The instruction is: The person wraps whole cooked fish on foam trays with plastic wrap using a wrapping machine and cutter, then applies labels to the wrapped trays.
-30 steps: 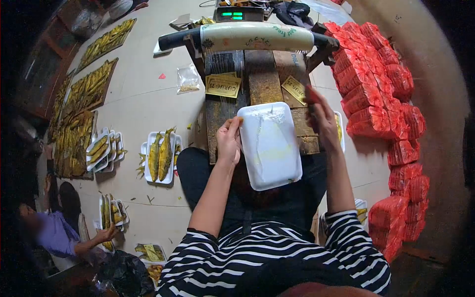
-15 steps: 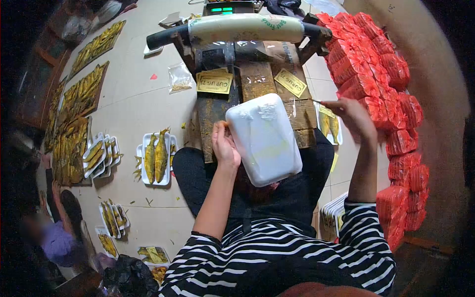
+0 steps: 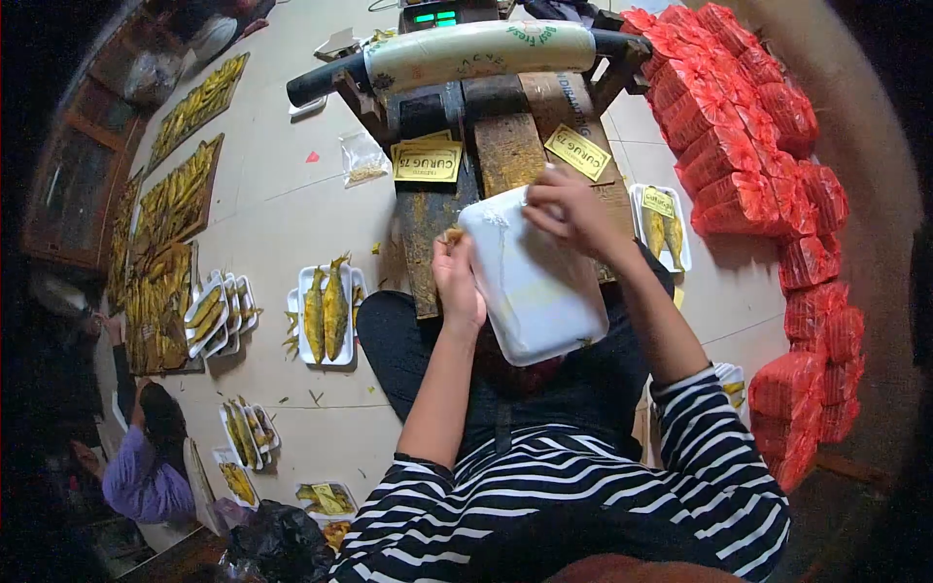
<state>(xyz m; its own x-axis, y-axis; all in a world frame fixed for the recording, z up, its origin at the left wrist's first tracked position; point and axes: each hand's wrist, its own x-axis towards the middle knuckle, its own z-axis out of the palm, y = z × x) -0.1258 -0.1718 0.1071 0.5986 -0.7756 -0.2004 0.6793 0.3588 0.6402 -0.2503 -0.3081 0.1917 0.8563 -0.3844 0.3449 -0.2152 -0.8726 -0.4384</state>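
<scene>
A white foam tray (image 3: pixel 539 291), its smooth underside facing me and clear film bunched near its upper edge, is tilted above my lap. My left hand (image 3: pixel 459 282) grips its left edge. Over the tray's upper right part is my right hand (image 3: pixel 571 212), its fingers bent and blurred; whether they hold anything is not visible. Beyond the tray, yellow printed labels (image 3: pixel 428 161) lie on a dark wooden bench, and another label (image 3: pixel 578 153) lies to their right. A film roll (image 3: pixel 481 56) spans the bench's far end.
Trays of fish (image 3: pixel 328 316) stand on the floor at left, and one labelled fish tray (image 3: pixel 663 228) at right. Red wrapped packs (image 3: pixel 743 146) are stacked at far right. Fish-covered boards (image 3: pixel 178 199) lie far left, near a person in purple (image 3: pixel 146 476).
My right hand has come in from the right of the bench to the tray's upper part. My left hand still holds the tray. The view has shifted slightly.
</scene>
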